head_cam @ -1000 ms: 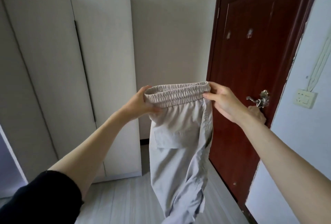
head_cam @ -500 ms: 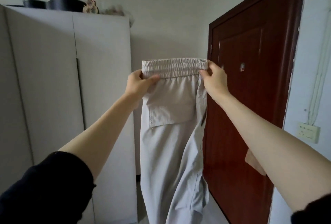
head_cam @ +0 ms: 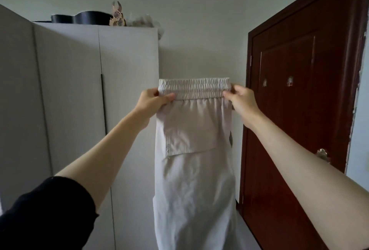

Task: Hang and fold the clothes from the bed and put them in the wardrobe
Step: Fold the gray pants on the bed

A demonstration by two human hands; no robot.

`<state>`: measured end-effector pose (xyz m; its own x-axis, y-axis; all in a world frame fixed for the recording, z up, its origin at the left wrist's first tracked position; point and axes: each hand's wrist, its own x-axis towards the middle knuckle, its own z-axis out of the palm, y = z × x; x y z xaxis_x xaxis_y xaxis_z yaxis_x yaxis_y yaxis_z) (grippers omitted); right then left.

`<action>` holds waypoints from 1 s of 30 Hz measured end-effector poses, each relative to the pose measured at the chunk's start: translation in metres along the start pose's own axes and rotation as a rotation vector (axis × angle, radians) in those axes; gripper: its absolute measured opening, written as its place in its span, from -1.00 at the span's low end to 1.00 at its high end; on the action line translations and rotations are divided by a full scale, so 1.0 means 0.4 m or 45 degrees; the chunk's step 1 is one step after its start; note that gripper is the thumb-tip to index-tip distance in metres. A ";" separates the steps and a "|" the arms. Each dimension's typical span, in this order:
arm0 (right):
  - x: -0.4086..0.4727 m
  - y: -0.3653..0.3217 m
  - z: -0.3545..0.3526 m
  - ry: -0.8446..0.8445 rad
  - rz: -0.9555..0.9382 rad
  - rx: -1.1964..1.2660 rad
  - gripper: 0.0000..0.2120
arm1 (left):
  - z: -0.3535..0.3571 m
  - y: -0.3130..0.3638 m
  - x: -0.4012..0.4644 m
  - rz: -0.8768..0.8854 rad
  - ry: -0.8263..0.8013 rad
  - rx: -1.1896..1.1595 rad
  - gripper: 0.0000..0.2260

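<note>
Head view: both hands hold the light grey trousers (head_cam: 195,149) up in the air by the elastic waistband (head_cam: 194,89). The left hand (head_cam: 154,100) pinches its left end, the right hand (head_cam: 238,98) its right end, level. Their long axis hangs straight down from each grip, between the closed wardrobe (head_cam: 89,100) and the door (head_cam: 299,110).

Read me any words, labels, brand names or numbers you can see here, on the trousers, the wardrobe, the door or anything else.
No readable text in this view.
Pale trousers, held up by the left hand and right hand: no label or print shows.
Wardrobe: plain doors.
Door: two small stickers, too small and blurred to read.
Patterned item on the wardrobe: no legible writing.
</note>
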<state>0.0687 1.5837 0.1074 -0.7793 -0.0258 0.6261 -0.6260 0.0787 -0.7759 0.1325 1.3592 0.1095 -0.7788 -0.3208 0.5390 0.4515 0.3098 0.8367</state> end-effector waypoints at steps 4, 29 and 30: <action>-0.019 0.054 0.032 -0.200 0.195 -0.058 -0.78 | -0.029 -0.087 0.010 -0.173 -0.067 0.151 -0.93; -0.435 -0.333 0.574 -0.432 -0.359 0.353 -0.70 | -0.695 0.005 -0.329 0.064 0.721 -0.017 -0.72; -0.509 -0.361 0.590 -0.480 -0.355 0.364 -0.68 | -0.738 0.021 -0.404 0.038 0.750 -0.032 -0.69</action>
<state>0.3108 1.3423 0.0735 -0.5062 -0.3664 0.7808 -0.7524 -0.2548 -0.6074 0.3908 1.1496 0.0579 -0.3960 -0.7575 0.5190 0.4849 0.3074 0.8187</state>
